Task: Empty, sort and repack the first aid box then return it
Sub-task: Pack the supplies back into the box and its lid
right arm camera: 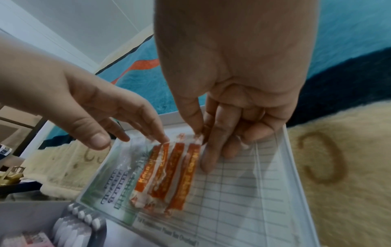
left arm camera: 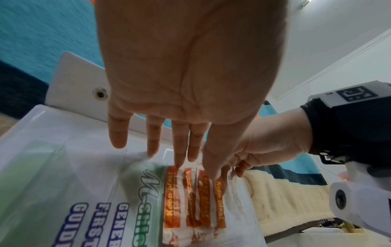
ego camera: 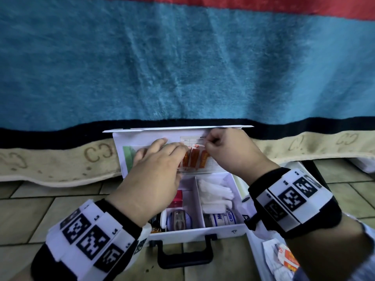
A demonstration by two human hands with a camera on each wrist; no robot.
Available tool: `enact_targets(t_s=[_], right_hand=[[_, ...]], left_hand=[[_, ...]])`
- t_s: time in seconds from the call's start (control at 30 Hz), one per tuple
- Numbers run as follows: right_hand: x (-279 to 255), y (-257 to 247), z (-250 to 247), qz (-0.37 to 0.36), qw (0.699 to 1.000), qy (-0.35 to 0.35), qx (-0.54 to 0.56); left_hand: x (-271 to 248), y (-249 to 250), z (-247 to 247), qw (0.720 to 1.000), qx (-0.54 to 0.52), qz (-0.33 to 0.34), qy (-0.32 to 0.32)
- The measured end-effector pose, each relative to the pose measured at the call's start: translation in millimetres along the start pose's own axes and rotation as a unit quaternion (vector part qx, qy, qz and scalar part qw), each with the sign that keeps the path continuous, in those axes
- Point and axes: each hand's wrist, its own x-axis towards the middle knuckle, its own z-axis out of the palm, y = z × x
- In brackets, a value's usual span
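The white first aid box (ego camera: 203, 232) stands open on the tiled floor, its lid (ego camera: 142, 136) upright against the bed. Several orange plaster strips (ego camera: 194, 159) (left arm camera: 190, 200) (right arm camera: 169, 172) lie against the clear sleeve inside the lid. My left hand (ego camera: 162, 159) (left arm camera: 186, 150) has straight fingers, their tips touching the strips' upper ends. My right hand (ego camera: 211, 147) (right arm camera: 203, 133) pinches the top of the rightmost strip between thumb and forefinger, the other fingers curled. White gauze rolls (ego camera: 215, 193), a crepe bandage (ego camera: 225, 217) and a tape roll (ego camera: 178, 219) sit in the box.
A blue, black and cream blanket (ego camera: 182, 67) hangs down just behind the lid. A black carry handle (ego camera: 184, 252) juts from the box front toward me. At the lower right lies a white tray (ego camera: 255, 246) holding loose packets (ego camera: 284, 258).
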Motion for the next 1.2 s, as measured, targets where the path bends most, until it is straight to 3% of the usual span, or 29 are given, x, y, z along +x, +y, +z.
enact_targets(t_s=[0.13, 0.3, 0.5, 0.7, 1.07, 1.2], right_hand=[[2, 0, -1, 0.002, 1.000, -0.013, -0.025], [-1, 0, 4, -0.024, 0.998, -0.018, 0.051], [-1, 2, 5, -0.033, 0.998, -0.023, 0.038], [-3, -8, -7, -0.071, 0.993, -0.018, -0.090], [-10, -11, -10, -0.062, 0.989, -0.042, -0.131], [-11, -12, -9, -0.059, 0.986, -0.040, -0.150]], left_hand=[[0, 1, 0, 1.000, 0.004, -0.001, 0.000], [1, 1, 2, 1.000, 0.010, -0.004, 0.001], [0, 1, 2, 1.000, 0.014, -0.004, 0.007], [0, 1, 3, 1.000, 0.013, 0.001, 0.010], [3, -2, 5, 0.996, 0.006, 0.038, 0.082], [6, 1, 6, 0.997, -0.006, 0.029, 0.071]])
